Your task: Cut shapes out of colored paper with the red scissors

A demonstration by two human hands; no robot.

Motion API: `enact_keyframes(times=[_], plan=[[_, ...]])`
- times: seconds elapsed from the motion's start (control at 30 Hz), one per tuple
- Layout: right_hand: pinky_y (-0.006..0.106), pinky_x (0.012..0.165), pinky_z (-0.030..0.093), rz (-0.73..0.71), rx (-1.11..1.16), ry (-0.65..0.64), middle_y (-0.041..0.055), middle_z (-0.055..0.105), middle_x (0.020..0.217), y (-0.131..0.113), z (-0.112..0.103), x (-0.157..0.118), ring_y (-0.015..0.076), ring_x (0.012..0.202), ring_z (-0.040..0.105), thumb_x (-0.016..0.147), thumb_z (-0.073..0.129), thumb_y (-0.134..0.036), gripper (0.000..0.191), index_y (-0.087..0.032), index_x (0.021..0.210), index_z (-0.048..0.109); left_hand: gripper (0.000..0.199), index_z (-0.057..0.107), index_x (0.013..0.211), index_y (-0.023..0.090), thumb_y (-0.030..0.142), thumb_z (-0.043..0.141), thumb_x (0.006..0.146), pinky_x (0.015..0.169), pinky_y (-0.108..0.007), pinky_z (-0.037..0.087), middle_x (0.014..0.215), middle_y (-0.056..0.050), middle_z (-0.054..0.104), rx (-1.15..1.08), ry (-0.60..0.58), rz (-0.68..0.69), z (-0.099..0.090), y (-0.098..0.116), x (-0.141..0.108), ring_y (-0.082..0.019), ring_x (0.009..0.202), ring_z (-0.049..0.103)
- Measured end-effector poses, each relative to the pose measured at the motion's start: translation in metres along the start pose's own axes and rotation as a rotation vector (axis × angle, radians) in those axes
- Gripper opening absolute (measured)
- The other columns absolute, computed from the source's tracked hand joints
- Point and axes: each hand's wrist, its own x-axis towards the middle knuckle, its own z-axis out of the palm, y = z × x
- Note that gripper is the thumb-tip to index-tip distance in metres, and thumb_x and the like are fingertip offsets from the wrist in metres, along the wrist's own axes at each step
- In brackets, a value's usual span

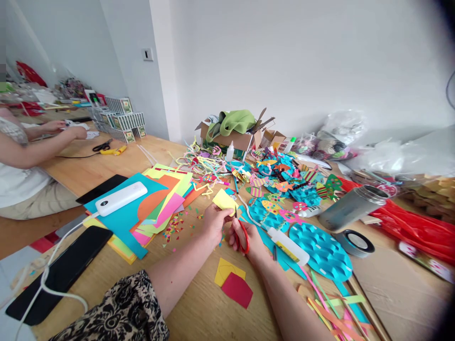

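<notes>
Over the middle of the table, my left hand (213,221) pinches a piece of yellow paper (223,201). My right hand (253,239) grips scissors with red handles (245,239), their blades at the paper's lower right edge. How far the blades are apart is hard to make out. Below my hands lie a yellow paper piece with a drawn outline (231,269) and a dark red paper piece (237,290) overlapping it. Small colored paper scraps (174,226) are scattered left of my left hand.
Colored sheets (167,189) and a white power bank (121,198) lie left, near a black phone (60,272). Right are a glue bottle (288,246), blue paper discs (320,248) and a steel flask (351,207). Paper fish (272,207) lie behind. Another person (31,151) works at far left.
</notes>
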Motion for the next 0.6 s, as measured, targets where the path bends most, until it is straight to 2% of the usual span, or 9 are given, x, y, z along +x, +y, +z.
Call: enact_keyframes(times=[0.6], plan=[[0.018,0.03,0.028,-0.002,-0.014,-0.005,-0.0002,0.059,0.046,0.0002,0.0009,0.0021,0.0089,0.033,0.048,0.07,0.062,-0.077,0.06,-0.017,0.067,0.056,0.024,0.06,0.067,0.016,0.016,0.076,0.049,0.053,-0.024,0.042,0.059,0.001,0.062,0.005,0.0,-0.017,-0.0032,-0.0031,0.0061,-0.011,0.052,0.055]])
